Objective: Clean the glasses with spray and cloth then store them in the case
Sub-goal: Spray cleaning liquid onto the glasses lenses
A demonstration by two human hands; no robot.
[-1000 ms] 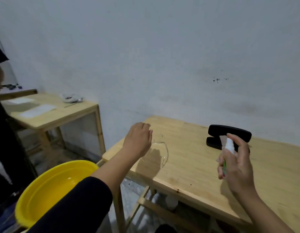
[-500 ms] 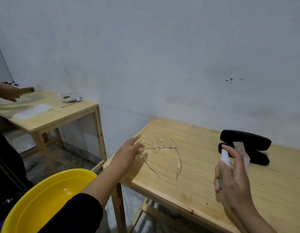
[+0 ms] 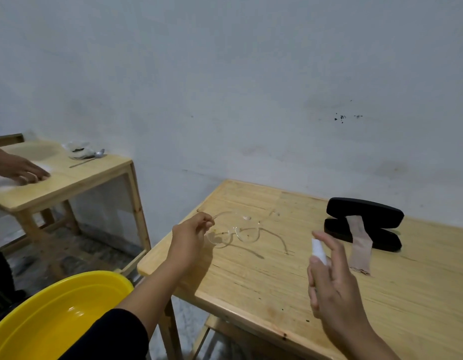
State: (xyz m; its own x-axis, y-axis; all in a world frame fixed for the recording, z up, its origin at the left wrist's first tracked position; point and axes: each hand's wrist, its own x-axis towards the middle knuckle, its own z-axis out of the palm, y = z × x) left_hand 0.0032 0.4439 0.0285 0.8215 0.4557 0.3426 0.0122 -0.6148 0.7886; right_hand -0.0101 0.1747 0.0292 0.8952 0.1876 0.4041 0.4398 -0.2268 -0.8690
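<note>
Clear-framed glasses [image 3: 238, 231] lie unfolded on the wooden table [image 3: 290, 294] near its left end, lenses toward me. My left hand [image 3: 191, 239] pinches the tip of their left temple arm between thumb and fingers. My right hand [image 3: 331, 284] holds a small white spray bottle [image 3: 319, 251] upright above the table, index finger raised over its top, nozzle toward the glasses. A black glasses case [image 3: 365, 213] stands open at the back right. A beige cloth [image 3: 359, 245] drapes out of the case onto the table.
A yellow basin [image 3: 56, 315] sits low at the front left, beside the table's corner. A second wooden table [image 3: 69, 178] stands to the left with a spoon and crumpled wrapper on it; another person's hand [image 3: 20, 168] rests there. A grey wall runs behind both tables.
The glasses have been turned round, lenses now nearer me and temple arms spread. My left hand went from touching the frame to pinching a temple tip. My right hand still holds the spray bottle.
</note>
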